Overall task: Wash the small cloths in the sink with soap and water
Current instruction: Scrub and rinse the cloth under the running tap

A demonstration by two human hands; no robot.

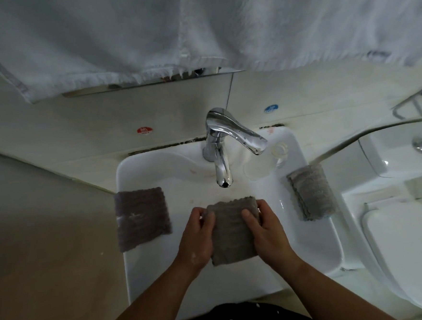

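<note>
A folded grey cloth [231,229] hangs over the white sink [311,247], below the chrome tap [221,159]. My left hand [198,240] grips its left edge and my right hand [265,231] grips its right edge, thumbs on top. A darker grey cloth [141,218] lies flat over the sink's left rim. A stack of folded grey cloths [312,194] rests on the right rim. No water runs from the spout.
White towels [195,28] hang above the tap. Red hot [145,130] and blue cold [270,109] stickers mark the wall. A clear glass [279,151] stands beside the tap. A toilet [405,246] sits close on the right.
</note>
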